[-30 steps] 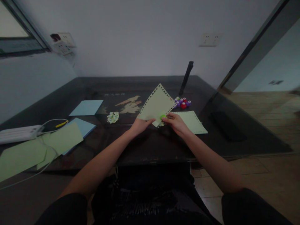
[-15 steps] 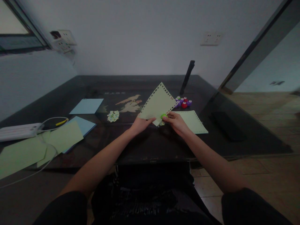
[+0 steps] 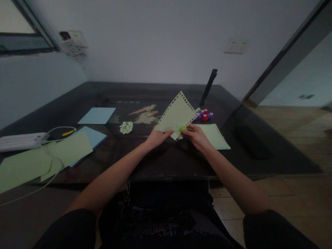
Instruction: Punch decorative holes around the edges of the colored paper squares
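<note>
1. Toward half past eight from the held sheet (image 3: 176,114), green sheets (image 3: 24,167) lie across blue sheets (image 3: 96,137); neither shows punched rows, so both look unworked.
2. Around nine o'clock lie a pale blue sheet (image 3: 97,116), with small dark marks at its far edge, and, closer in, a pile of cut-outs (image 3: 126,127).
3. At half past seven, the left hand (image 3: 156,137) pinches the held sheet's lower left edge, thumb showing, other fingers mostly hidden.
4. Mid-view, the held sheet is tilted above the table (image 3: 155,162). Its two upper edges carry rows of holes; the lower right row stops by a green punch (image 3: 183,129). By my judgement two sides are done and a third is partway; the lower left side, partly behind the left hand, shows none.
5. Toward half past four, the right hand (image 3: 196,136) pinches the green punch; I cannot tell whether it is squeezed down.
6. At three o'clock rests a cluster of punches (image 3: 204,117); at four, another sheet (image 3: 214,136) has holes along its right edge, so seems at least partly done.
</note>
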Motion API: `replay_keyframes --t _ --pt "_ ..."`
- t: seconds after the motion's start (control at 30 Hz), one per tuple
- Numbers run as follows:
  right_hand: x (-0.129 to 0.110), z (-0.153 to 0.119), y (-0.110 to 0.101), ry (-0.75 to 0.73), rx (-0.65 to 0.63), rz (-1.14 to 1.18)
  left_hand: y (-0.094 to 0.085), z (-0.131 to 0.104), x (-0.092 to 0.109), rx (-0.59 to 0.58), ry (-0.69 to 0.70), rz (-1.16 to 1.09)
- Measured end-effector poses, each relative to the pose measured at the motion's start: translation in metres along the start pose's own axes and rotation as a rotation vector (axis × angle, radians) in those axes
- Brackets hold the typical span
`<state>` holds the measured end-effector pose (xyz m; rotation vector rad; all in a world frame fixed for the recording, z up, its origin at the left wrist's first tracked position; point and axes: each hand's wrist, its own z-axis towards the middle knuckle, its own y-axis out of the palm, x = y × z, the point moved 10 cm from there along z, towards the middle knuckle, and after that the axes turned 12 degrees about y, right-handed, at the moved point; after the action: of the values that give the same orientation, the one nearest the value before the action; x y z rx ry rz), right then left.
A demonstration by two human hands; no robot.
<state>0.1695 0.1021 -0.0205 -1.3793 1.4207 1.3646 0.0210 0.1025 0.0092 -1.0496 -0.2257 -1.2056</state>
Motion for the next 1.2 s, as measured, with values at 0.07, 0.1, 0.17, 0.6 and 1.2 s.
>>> replay_keyframes --t 0.07,0.1,0.17,0.6,1.2 --pt "0.0 0.0 -0.001 0.001 -0.002 0.006 0.0 0.0 0.002 -0.003 0.009 0.007" --pt "0.001 0.001 -0.001 0.001 -0.005 0.008 0.0 0.0 0.003 0.002 0.017 0.009" --pt "0.0 0.001 -0.001 -0.004 -0.01 0.008 -0.001 0.0 0.007 0.02 0.03 0.013" --pt "-0.001 0.0 0.002 -0.01 -0.024 -0.007 0.003 -0.004 -0.001 0.04 -0.047 -0.031" --pt "0.008 0.002 0.006 0.086 -0.087 -0.067 -0.006 -0.002 -0.023 0.088 -0.177 -0.158"
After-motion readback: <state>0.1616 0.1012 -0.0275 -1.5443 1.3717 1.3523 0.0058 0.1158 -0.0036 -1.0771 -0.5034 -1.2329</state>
